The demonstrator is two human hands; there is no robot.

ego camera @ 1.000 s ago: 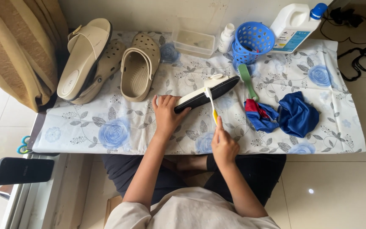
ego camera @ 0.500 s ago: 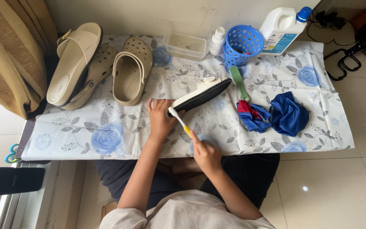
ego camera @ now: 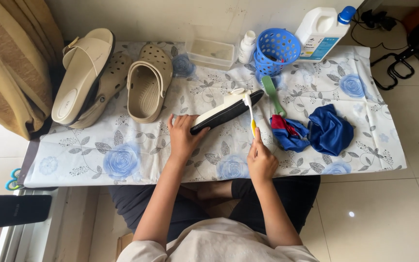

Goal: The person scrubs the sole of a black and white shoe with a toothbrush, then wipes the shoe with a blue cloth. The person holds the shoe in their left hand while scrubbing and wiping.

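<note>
Left hand (ego camera: 183, 138) clamped on heel end of black-soled sandal (ego camera: 226, 111), lying tilted on the floral-covered counter (ego camera: 122, 155). Right hand (ego camera: 260, 160), just right of the sandal, pinches a yellow-handled toothbrush (ego camera: 250, 114); bristles seem to touch the sandal's toe end. Blue cloth (ego camera: 328, 131) right of sandal, green brush (ego camera: 272, 94) beside it, blue basket (ego camera: 277, 48) behind, beige clogs (ego camera: 146, 87) to its left
</note>
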